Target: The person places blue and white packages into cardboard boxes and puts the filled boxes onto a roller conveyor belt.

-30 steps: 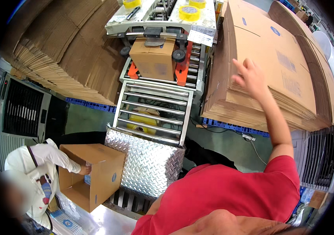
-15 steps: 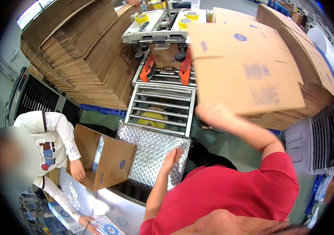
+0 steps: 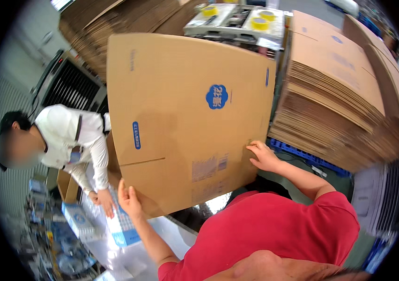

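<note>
A large flat, folded cardboard box [image 3: 176, 103] with blue printed marks is held up in front of me, tilted. At its lower left edge my left hand [image 3: 130, 200] grips it, fingers closed on the board. My right hand [image 3: 263, 156] is closed on its lower right edge. Behind the box, most of the roller conveyor and the metal plate is hidden. To the left, a co-worker in a white top [image 3: 75, 136] leans over a shiny table [image 3: 162, 239], both hands by blue-and-white packages [image 3: 123, 229].
A tall stack of flat cardboard boxes [image 3: 326, 103] stands on a blue pallet [image 3: 311, 157] at right, with another stack [image 3: 87, 42] at far left. A taping machine [image 3: 237, 25] with yellow tape rolls [image 3: 260, 23] sits at the back. A grey vented unit [image 3: 382, 196] stands at right.
The flat cardboard box has come off the right stack and swung left in front of me. My left hand has moved left and taken hold of it. The co-worker has shifted over the packages.
</note>
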The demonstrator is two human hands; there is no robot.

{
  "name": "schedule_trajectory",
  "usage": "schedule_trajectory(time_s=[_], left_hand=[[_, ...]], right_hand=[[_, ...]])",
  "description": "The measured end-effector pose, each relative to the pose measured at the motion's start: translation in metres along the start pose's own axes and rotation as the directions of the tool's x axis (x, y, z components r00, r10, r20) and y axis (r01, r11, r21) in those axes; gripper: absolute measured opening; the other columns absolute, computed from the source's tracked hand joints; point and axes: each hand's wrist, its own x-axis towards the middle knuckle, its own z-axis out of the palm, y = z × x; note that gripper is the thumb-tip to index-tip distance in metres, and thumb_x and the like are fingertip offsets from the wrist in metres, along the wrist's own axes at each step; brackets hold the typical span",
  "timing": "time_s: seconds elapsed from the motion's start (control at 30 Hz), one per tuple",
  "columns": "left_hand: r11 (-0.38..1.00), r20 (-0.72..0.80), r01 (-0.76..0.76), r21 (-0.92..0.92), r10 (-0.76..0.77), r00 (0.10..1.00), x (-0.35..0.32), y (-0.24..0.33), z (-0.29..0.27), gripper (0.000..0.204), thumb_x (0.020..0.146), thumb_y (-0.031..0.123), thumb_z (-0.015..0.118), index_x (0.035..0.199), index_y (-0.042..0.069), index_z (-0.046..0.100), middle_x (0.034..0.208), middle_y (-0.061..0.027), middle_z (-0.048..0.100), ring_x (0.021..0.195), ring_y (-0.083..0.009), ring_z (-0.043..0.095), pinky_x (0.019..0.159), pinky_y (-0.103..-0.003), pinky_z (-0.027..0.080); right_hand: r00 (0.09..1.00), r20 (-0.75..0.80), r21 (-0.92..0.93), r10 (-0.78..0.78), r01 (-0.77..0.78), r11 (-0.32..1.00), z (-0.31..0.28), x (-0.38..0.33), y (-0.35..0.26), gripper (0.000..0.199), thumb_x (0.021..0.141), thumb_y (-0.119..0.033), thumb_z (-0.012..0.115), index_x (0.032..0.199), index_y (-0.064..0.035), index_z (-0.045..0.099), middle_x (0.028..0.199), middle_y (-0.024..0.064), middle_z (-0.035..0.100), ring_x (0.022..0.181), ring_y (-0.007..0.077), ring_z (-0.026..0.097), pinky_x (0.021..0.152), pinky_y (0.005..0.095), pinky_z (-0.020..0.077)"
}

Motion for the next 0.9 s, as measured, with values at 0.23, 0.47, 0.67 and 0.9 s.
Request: schedule_trajectory(time_s=[0.23,0.47,0.67,0.9], left_hand=[[0.462,0.341,-0.334,0.822,0.070,0.937,-0.019,0.082,0.067,0.032,0.079,0.003,0.058,0.110,0.007,0.063,0.082,-0.0053,0.065,0.076,-0.0244,0.063,0.065,-0.033,0.048],[0.103,0.193,-0.214,0.971,0.184,0.964,-0.085,0.050,0.131,0.049,0.073,0.004,0.055,0.122,0.008,0.051,0.133,-0.0094,0.045,0.127,-0.0277,0.037,0.106,-0.054,0.009],[0.383,0.051,-0.237,0.893,0.436,0.898,-0.136,0.052,0.150,0.021,0.061,-0.005,0.049,0.073,0.010,0.058,0.079,-0.0018,0.061,0.085,-0.0220,0.054,0.086,-0.037,0.027],[0.503,0.262,-0.440,0.744,0.387,0.884,-0.114,0.102,0.112,0.013,0.052,0.000,0.051,0.055,0.013,0.052,0.062,0.0032,0.055,0.070,-0.0174,0.051,0.082,-0.038,0.028]], right_hand=[[0.767,-0.232,-0.182,-0.599,0.571,0.801,-0.043,0.147,-0.060,0.061,0.069,-0.023,0.069,0.124,-0.0095,0.047,0.131,0.0147,0.040,0.123,0.0335,0.036,0.103,0.0461,0.0277],[0.671,0.314,-0.205,-0.671,0.739,0.642,-0.057,0.223,-0.046,0.074,0.077,-0.061,0.051,0.131,-0.0116,0.043,0.130,0.0110,0.047,0.120,0.0252,0.042,0.102,0.0428,0.0260],[0.550,0.679,-0.035,-0.486,0.686,0.727,-0.065,0.265,-0.059,0.053,0.083,-0.053,0.050,0.118,-0.0139,0.054,0.102,0.0102,0.061,0.099,0.0278,0.056,0.085,0.0418,0.0406],[0.683,0.695,-0.385,-0.222,0.615,0.689,-0.053,0.321,-0.052,0.048,0.076,-0.050,0.055,0.082,-0.0045,0.068,0.086,0.0162,0.066,0.083,0.0323,0.063,0.072,0.0414,0.0489]])
